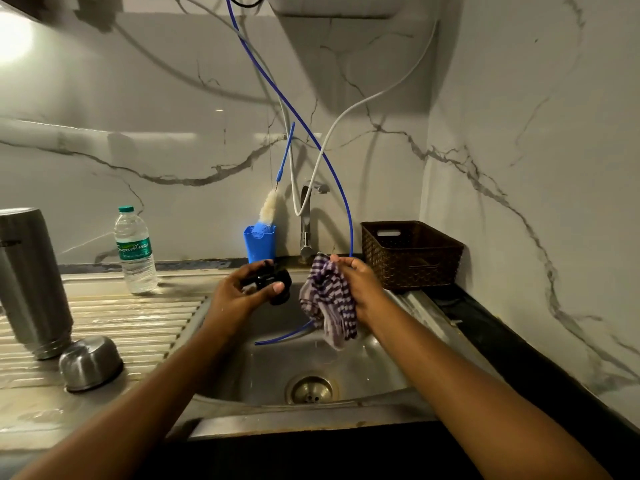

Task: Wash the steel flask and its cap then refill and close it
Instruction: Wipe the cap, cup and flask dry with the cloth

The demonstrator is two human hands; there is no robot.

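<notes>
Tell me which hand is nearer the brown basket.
Right. The right hand, gripping the striped cloth, is just beside the brown basket, at its front left corner. The left hand, holding the black cap, is farther left, beyond the cloth, over the sink.

At frame centre, above the sink [398, 368], the left hand [239, 294] grips the black cap [278, 284]. The right hand [362, 289] holds a striped cloth [327, 299] just beside it. The steel flask [29, 278] stands mouth-down at the left edge.
</notes>
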